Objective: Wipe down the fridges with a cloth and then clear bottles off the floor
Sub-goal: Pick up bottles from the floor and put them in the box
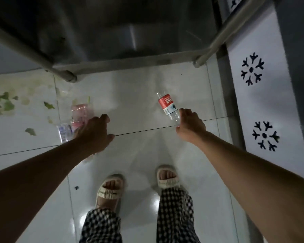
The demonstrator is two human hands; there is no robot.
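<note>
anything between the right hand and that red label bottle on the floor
Nothing visible. The right hand is already at the red-label bottle, fingers around its lower clear end, with only bare tile around it. The left hand is apart, holding other bottles.

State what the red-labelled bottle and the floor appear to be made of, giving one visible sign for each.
Red-labelled bottle: probably thin clear plastic, since the floor shows through its ridged body; the label looks like printed film.
Floor: likely glazed ceramic tile, glossy, with light reflections and dark grout lines.
</note>
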